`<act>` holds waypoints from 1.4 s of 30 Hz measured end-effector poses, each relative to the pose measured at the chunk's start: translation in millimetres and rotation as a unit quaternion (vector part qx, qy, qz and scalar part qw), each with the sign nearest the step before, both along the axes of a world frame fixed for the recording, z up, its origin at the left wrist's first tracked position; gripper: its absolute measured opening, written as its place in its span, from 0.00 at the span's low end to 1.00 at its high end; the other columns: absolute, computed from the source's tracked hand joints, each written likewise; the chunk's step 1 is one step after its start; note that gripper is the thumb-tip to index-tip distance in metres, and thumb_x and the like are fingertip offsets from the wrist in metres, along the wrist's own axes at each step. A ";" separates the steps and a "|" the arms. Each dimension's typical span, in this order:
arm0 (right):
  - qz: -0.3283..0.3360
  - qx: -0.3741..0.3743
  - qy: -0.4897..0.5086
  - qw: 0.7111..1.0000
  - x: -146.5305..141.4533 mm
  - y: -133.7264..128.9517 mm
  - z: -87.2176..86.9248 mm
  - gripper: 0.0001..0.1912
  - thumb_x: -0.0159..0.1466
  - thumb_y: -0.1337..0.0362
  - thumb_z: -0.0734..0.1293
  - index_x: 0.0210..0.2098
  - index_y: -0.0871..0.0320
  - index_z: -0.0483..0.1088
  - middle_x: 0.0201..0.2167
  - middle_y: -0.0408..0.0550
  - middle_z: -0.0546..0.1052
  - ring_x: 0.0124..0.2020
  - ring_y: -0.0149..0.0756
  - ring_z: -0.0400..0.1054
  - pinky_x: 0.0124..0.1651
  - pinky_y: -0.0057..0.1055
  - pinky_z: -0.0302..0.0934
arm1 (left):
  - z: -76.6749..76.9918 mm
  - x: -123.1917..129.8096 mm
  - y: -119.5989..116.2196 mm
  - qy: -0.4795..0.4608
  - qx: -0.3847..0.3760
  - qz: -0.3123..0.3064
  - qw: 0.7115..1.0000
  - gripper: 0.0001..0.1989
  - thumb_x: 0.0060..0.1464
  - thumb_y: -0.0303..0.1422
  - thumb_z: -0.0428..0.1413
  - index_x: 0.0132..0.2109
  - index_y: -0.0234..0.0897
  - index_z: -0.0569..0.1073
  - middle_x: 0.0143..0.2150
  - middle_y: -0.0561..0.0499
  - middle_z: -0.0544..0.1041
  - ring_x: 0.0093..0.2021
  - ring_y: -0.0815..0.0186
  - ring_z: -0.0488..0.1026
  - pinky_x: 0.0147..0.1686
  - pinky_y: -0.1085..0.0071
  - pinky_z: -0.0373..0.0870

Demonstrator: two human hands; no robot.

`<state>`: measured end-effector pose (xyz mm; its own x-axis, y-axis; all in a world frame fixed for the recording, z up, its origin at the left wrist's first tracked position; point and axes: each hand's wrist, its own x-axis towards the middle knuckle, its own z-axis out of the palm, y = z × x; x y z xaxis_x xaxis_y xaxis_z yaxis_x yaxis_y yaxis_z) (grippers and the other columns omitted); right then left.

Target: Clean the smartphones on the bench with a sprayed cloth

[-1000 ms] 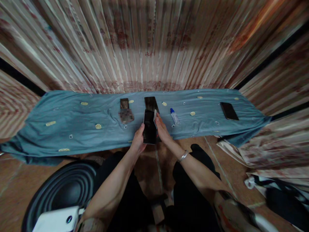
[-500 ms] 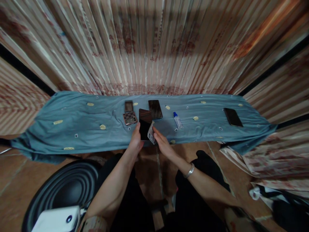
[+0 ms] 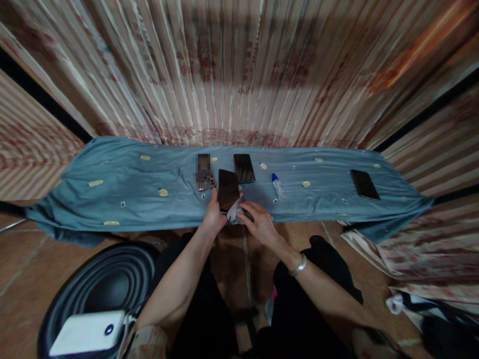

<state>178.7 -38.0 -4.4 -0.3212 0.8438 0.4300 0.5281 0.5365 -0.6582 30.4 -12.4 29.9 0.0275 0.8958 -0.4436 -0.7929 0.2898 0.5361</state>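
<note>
A dark smartphone [image 3: 227, 188] is held by its left edge and lower end in my left hand [image 3: 214, 215], its glossy screen facing up. My right hand [image 3: 260, 222] pinches a crumpled light grey cloth [image 3: 234, 211] against the phone's lower right corner. Just left of the phone lies an open makeup palette [image 3: 206, 183], its upper half blurred out. Behind the held phone, a second dark phone [image 3: 244, 168] rests flat. A small clear bottle with a blue cap [image 3: 278, 187] lies to the right.
The blue-green cloth [image 3: 179, 209] with yellow prints covers a long narrow table. Another dark flat device [image 3: 364, 184] lies at its right end. Pleated curtains [image 3: 232, 75] hang behind. On the lower left, a white power bank [image 3: 88, 331] sits on a round black stool [image 3: 108, 284].
My right hand has turned and moved to the phone's lower corner, and the grey cloth is more bunched up. The whole view has shifted slightly.
</note>
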 end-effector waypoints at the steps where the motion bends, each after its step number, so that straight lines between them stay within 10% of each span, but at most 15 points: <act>1: -0.002 0.019 -0.010 1.000 -1.1 0.3 1.3 0.14 0.66 0.61 0.65 0.50 0.55 0.74 0.49 0.54 0.77 0.51 0.44 0.71 0.56 0.44 0.66 | -0.2 0.9 -0.4 0.000 -0.001 -0.003 1.000 0.30 0.67 0.44 0.36 0.46 0.25 0.76 0.30 0.41 0.81 0.31 0.60 0.80 0.40 0.63 0.76; 18: 0.090 0.075 -0.038 0.992 -28.3 -4.5 7.3 0.24 0.70 0.68 0.54 0.64 0.57 0.62 0.59 0.56 0.69 0.58 0.44 0.62 0.62 0.48 0.60 | 6.9 10.4 -9.3 0.004 0.003 0.036 0.999 0.29 0.65 0.49 0.40 0.41 0.31 0.77 0.32 0.45 0.80 0.39 0.63 0.80 0.44 0.68 0.75; 27: 0.003 0.073 -0.062 0.995 -14.5 19.4 10.0 0.24 0.71 0.64 0.53 0.64 0.63 0.62 0.61 0.62 0.65 0.61 0.47 0.59 0.63 0.50 0.57 | 3.3 29.5 -23.8 -0.025 0.029 -0.019 0.999 0.24 0.65 0.46 0.44 0.46 0.35 0.78 0.49 0.45 0.80 0.59 0.60 0.71 0.59 0.65 0.65; 36: 0.080 0.161 -0.114 0.977 -22.5 1.6 10.0 0.23 0.68 0.72 0.54 0.61 0.63 0.66 0.61 0.60 0.66 0.59 0.46 0.58 0.62 0.45 0.62 | -6.5 14.6 -20.1 0.027 -0.028 0.029 0.999 0.21 0.61 0.47 0.50 0.35 0.35 0.77 0.36 0.48 0.81 0.47 0.64 0.77 0.51 0.73 0.70; 42: 0.023 0.179 -0.131 0.975 -14.1 23.7 9.9 0.23 0.69 0.71 0.55 0.61 0.65 0.65 0.62 0.59 0.66 0.61 0.47 0.57 0.64 0.46 0.59 | -10.4 28.1 -23.9 0.013 0.042 -0.017 0.999 0.23 0.62 0.46 0.50 0.54 0.33 0.75 0.53 0.43 0.78 0.61 0.61 0.69 0.62 0.67 0.62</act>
